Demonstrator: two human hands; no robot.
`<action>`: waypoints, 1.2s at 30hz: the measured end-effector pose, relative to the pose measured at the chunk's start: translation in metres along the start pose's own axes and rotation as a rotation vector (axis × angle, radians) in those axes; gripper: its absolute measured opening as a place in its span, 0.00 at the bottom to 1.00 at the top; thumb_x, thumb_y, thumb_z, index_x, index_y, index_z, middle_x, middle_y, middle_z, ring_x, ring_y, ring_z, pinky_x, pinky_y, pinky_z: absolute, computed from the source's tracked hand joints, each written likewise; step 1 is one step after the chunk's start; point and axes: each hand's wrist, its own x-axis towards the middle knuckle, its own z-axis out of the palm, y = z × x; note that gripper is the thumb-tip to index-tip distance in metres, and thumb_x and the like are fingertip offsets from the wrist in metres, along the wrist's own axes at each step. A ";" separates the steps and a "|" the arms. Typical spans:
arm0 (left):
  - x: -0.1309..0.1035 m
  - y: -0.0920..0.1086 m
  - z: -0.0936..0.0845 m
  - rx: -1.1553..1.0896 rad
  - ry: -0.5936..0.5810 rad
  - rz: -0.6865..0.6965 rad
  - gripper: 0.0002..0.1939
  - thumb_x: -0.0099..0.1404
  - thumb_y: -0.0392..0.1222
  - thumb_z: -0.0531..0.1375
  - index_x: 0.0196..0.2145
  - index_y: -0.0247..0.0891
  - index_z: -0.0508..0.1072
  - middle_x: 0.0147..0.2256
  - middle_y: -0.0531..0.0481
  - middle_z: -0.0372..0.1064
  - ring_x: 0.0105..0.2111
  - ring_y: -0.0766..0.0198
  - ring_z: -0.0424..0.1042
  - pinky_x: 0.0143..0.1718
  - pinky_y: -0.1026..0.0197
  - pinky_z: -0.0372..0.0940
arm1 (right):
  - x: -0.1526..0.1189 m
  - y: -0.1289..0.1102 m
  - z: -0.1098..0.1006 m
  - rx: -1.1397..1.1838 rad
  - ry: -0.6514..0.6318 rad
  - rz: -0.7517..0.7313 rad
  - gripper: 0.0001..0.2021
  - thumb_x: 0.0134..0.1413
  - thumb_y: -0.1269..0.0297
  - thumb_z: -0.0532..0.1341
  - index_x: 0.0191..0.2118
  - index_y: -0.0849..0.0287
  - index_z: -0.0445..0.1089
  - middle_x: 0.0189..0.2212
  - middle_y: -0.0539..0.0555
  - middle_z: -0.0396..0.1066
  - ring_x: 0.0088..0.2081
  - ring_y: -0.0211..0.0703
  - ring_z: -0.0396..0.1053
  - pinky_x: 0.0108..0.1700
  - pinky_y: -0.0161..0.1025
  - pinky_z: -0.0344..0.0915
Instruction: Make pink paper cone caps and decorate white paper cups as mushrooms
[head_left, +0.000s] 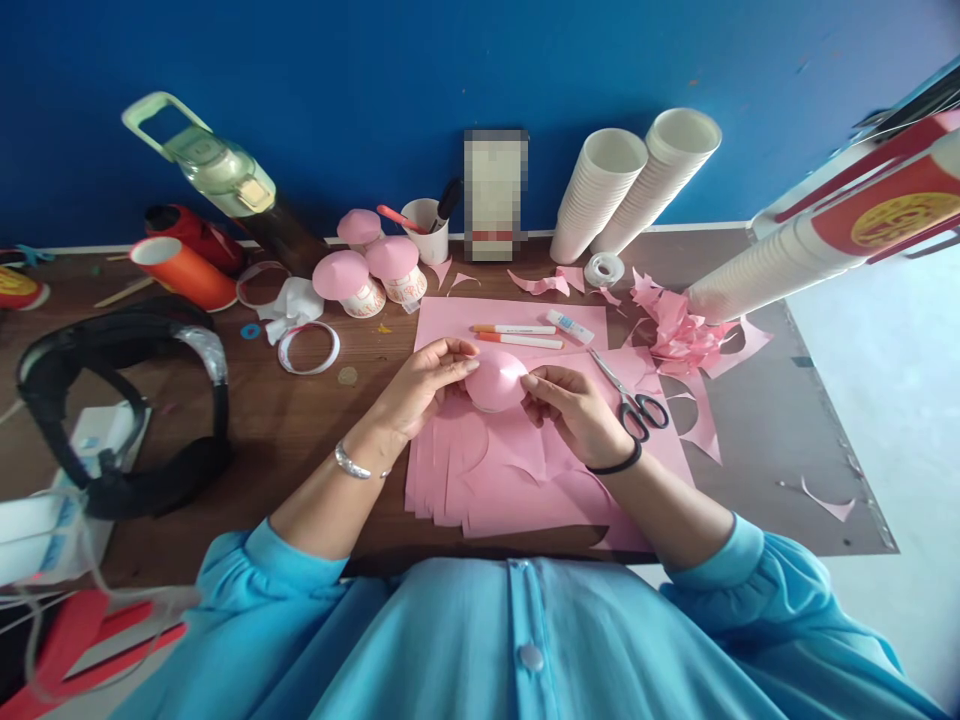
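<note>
At the far left of the surface (300, 440) lies a black headset (120, 400), with an orange tube (184, 272) and a green-lidded bottle (217, 175) behind it near the blue wall. A white tape ring (308, 347) lies flat to the right of the headset. Behind the ring stand three pink-capped paper cups (371, 270), upright, grouped close together; just beside them a white cup (427, 232) holds pens.

The left hand (420, 385) is closed on the left edge of the pink paper dome (496, 380), fingertips curled over its top rim. The dome is held between both hands, just above the stack of pink paper sheets (510, 470) at the centre of the surface. The right hand (574, 410) grips the right edge of the dome with thumb and fingertips. A silver bracelet sits on the left wrist, a black band on the right.

Behind the hands, two markers (517, 335) and a glue stick (570, 325) lie on a pink sheet. The scissors (634, 400) lie just beside the right hand, blades closed. Further right are crumpled pink scraps (679, 335), a small tape roll (604, 268) and two leaning stacks of white cups (630, 185). Another cup stack (795, 255) enters from the right edge.
</note>
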 end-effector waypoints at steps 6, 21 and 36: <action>0.000 -0.003 -0.003 0.020 -0.010 -0.024 0.21 0.52 0.46 0.76 0.39 0.38 0.74 0.30 0.55 0.71 0.28 0.68 0.68 0.31 0.65 0.63 | 0.002 0.002 -0.001 0.011 0.001 0.023 0.22 0.42 0.46 0.76 0.25 0.60 0.72 0.20 0.48 0.69 0.21 0.33 0.62 0.23 0.34 0.55; -0.001 -0.008 -0.024 0.354 0.089 0.270 0.18 0.57 0.44 0.71 0.43 0.37 0.75 0.36 0.50 0.75 0.38 0.64 0.73 0.43 0.62 0.67 | -0.001 0.004 -0.019 -0.204 0.175 -0.250 0.16 0.54 0.49 0.71 0.37 0.58 0.74 0.24 0.47 0.69 0.24 0.36 0.66 0.26 0.35 0.64; -0.003 -0.025 -0.012 1.171 -0.050 0.746 0.39 0.54 0.49 0.75 0.60 0.39 0.67 0.55 0.38 0.74 0.54 0.44 0.74 0.56 0.43 0.68 | -0.011 -0.023 0.007 -1.050 0.016 -0.923 0.28 0.61 0.59 0.69 0.65 0.51 0.65 0.59 0.60 0.74 0.61 0.59 0.70 0.64 0.62 0.67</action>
